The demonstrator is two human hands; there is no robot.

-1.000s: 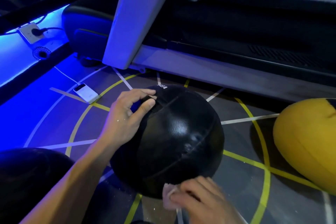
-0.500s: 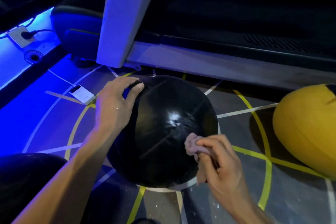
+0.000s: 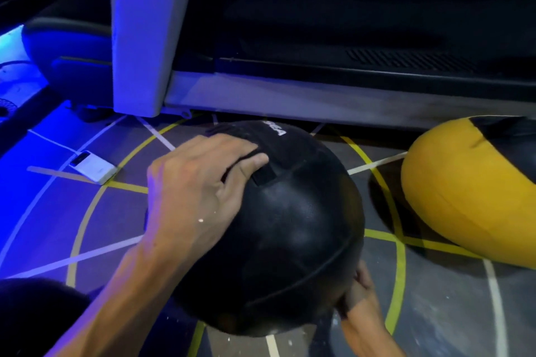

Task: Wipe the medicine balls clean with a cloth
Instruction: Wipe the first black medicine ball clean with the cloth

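Note:
A big black medicine ball (image 3: 290, 226) sits on the marked floor in the middle of the view. My left hand (image 3: 197, 191) rests on its upper left side, with fingers and thumb lying over a black strap near the top. My right hand (image 3: 359, 293) is low on the ball's right side with curled fingers pressed against it, partly hidden by the ball's curve. The cloth seen in that hand a moment ago is hidden between hand and ball. A yellow medicine ball (image 3: 464, 182) with a black panel lies to the right.
A treadmill frame (image 3: 319, 98) with a pale upright post runs along just behind the balls. A white power bank (image 3: 92, 166) with a cable lies on the floor at the left. A dark rounded shape (image 3: 34, 313) fills the bottom left corner.
My right hand has swept with the cloth from the ball's front face down to its lower right edge. The ball has turned, and my left hand has shifted further over its top.

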